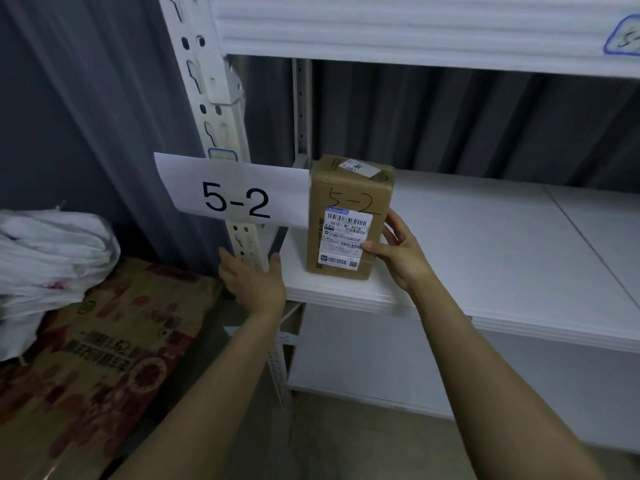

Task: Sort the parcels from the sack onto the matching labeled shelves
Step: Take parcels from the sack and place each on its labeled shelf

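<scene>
The parcel (349,216), a brown cardboard box, stood upright at the left end of the white shelf (485,244), close to its front edge and just right of the corner post (225,116). "5-2" was handwritten across its front, above a white shipping label (346,233) with barcodes, and a second small sticker lay on its top. The right hand (398,251) held the parcel by its lower right edge, thumb laid on the label on the front face and fingers curled round onto the right side. The left hand (252,275) was spread wide and held nothing; it was raised at the shelf's front left corner, fingers to the left of the post and thumb to its right, and whether it touched the metal could not be told. A white paper sign (235,192) printed "5-2" was fixed to the post, its right edge reaching nearly to the parcel. Above, the upper shelf (415,29) carried a tag (623,36) outlined in blue at its far right, its writing cut off by the frame. Another white board ran below the parcel's shelf. A grey curtain (86,98) hung behind the rack and to its left. Down at the left, a brown printed sack (114,341) lay beside the post, and a crumpled white bag (45,251) rested on top of it.
</scene>
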